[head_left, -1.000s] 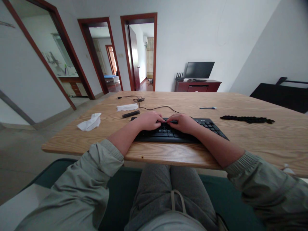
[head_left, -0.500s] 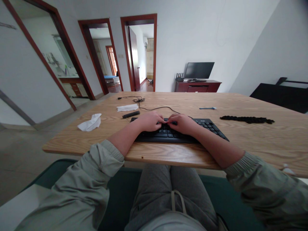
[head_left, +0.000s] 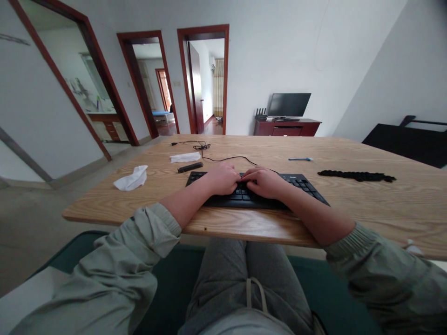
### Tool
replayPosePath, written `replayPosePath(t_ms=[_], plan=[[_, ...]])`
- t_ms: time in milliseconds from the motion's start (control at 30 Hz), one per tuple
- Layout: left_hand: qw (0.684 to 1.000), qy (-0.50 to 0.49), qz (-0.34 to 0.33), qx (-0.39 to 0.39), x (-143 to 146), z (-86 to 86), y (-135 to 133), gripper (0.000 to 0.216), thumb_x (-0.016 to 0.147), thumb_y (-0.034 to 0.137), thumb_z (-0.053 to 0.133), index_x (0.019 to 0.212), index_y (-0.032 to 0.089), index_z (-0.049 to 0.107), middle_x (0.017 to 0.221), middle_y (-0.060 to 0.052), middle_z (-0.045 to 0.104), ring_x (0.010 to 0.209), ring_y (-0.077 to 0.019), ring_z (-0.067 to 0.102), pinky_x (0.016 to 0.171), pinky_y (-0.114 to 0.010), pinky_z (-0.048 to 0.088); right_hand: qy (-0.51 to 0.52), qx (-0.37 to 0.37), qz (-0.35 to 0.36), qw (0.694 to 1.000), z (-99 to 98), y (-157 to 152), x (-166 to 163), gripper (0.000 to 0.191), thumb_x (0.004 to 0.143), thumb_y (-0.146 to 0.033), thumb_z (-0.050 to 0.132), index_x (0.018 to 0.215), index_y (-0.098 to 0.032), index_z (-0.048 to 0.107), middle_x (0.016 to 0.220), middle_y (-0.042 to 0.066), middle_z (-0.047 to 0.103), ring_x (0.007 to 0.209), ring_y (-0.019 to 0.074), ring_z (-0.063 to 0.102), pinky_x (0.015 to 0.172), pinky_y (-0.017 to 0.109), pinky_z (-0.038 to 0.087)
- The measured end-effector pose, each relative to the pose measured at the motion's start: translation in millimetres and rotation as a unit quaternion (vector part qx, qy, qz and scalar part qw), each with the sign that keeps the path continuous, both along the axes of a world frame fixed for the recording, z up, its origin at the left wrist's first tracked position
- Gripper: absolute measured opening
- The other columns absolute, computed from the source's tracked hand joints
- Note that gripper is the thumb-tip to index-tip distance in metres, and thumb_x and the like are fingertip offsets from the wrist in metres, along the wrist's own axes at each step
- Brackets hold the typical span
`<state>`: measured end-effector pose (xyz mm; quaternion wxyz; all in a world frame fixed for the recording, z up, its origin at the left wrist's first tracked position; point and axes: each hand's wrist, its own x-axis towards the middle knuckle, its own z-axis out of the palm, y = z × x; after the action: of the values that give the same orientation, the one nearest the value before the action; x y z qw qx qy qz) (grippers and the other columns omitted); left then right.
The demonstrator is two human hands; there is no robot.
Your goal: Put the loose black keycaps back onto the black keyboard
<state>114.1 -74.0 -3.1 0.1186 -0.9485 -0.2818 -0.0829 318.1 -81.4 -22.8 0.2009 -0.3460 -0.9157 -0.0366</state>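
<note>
A black keyboard lies near the front edge of the wooden table, partly covered by my hands and forearms. Over its left-middle keys rests my left hand, closed, with the fingers curled under and mostly hidden. My right hand is closed too, its fingertips pressed together and meeting the left fingertips above the keys. Whatever is pinched there, if anything, is too small to make out. From the keyboard's back edge a thin black cable runs to a tied bundle.
On the wooden table lie a crumpled tissue, a folded white tissue, a dark stick-shaped object, a blue brush-like tool and a braided black strip. A television stands on a cabinet beyond.
The keyboard has shifted slightly left on the table under my hands. My left hand is a little lower and more closed, and the view has tilted slightly.
</note>
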Motion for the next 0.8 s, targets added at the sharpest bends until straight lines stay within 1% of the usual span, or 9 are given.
replayPosePath(t_ms=[100,167,233,333,433,533,667,733,800], plan=[[1.0,-0.015,-0.023,0.013,-5,-0.3,2,0.034,0.082,0.016,0.049,0.105,0.022,0.074,0.105,-0.005,0.073,0.099,-0.0214,0.062,0.096,-0.036,0.045,0.106,0.009,-0.071,0.992,17.1,-4,37,0.034,0.08,-0.015,0.052,0.107,-0.018,0.073,0.106,0.008,0.071,0.088,0.0185,0.064,0.082,0.032,0.049],[0.999,-0.017,-0.036,0.007,-8,-0.4,5,0.038,0.083,0.014,0.046,0.11,0.022,0.072,0.114,-0.002,0.071,0.104,-0.0196,0.062,0.099,-0.034,0.043,0.17,0.031,-0.186,0.967,29.4,-6,90,0.034,0.081,-0.016,0.053,0.108,-0.017,0.073,0.102,0.009,0.071,0.073,0.0157,0.062,0.07,0.03,0.048],[1.0,-0.004,-0.029,-0.008,-8,-0.5,7,0.04,0.083,0.014,0.045,0.112,0.021,0.071,0.117,-0.002,0.07,0.107,-0.0189,0.061,0.1,-0.033,0.043,0.157,0.046,-0.323,0.932,35.0,-8,159,0.029,0.082,-0.019,0.057,0.105,-0.015,0.075,0.088,0.011,0.071,0.06,0.0129,0.055,0.063,0.032,0.042],[0.999,0.013,0.002,-0.029,-4,-0.7,9,0.038,0.082,0.015,0.047,0.109,0.021,0.073,0.112,-0.004,0.072,0.107,-0.0189,0.062,0.099,-0.031,0.045,0.078,-0.004,-0.517,0.853,25.0,-12,259,0.024,0.074,-0.016,0.069,0.095,-0.01,0.078,0.07,0.015,0.069,0.047,0.0091,0.045,0.058,0.036,0.035],[0.999,0.0,0.005,-0.036,-4,-0.4,12,0.036,0.082,0.015,0.047,0.106,0.021,0.073,0.111,-0.003,0.072,0.106,-0.0179,0.064,0.1,-0.03,0.045,0.013,-0.105,-0.539,0.836,3.2,-13,319,0.028,0.071,-0.019,0.074,0.098,-0.011,0.078,0.068,0.015,0.069,0.046,0.0097,0.046,0.059,0.035,0.036],[0.998,-0.052,-0.01,-0.035,-9,1.5,13,0.037,0.081,0.013,0.046,0.105,0.019,0.073,0.112,-0.002,0.072,0.105,-0.0169,0.064,0.099,-0.029,0.046,-0.062,-0.132,-0.526,0.838,-13.5,-9,334,0.033,0.08,-0.023,0.067,0.109,-0.01,0.074,0.082,0.018,0.072,0.059,0.0169,0.057,0.066,0.034,0.04],[0.989,-0.14,-0.019,-0.033,-21,7.6,16,0.036,0.08,0.011,0.045,0.1,0.019,0.074,0.107,-0.003,0.073,0.101,-0.0171,0.066,0.096,-0.031,0.049,-0.092,-0.11,-0.521,0.842,-16.9,1,326,0.033,0.084,-0.021,0.058,0.11,-0.006,0.073,0.11,0.023,0.067,0.09,0.0259,0.062,0.081,0.035,0.04],[0.981,-0.192,-0.014,-0.032,-28,11.1,18,0.034,0.08,0.011,0.046,0.096,0.018,0.074,0.104,-0.003,0.073,0.097,-0.0172,0.066,0.093,-0.031,0.05,-0.091,-0.114,-0.52,0.842,-13.8,5,321,0.032,0.085,-0.026,0.059,0.107,-0.007,0.073,0.111,0.023,0.067,0.092,0.0265,0.061,0.08,0.034,0.04],[0.97,-0.241,0.0,-0.031,-36,14.0,22,0.033,0.079,0.01,0.046,0.094,0.017,0.074,0.102,-0.004,0.073,0.094,-0.017,0.066,0.089,-0.031,0.051,-0.084,-0.12,-0.525,0.838,-10.6,6,316,0.032,0.085,-0.034,0.06,0.103,-0.01,0.072,0.103,0.02,0.069,0.085,0.0249,0.06,0.075,0.034,0.04]])
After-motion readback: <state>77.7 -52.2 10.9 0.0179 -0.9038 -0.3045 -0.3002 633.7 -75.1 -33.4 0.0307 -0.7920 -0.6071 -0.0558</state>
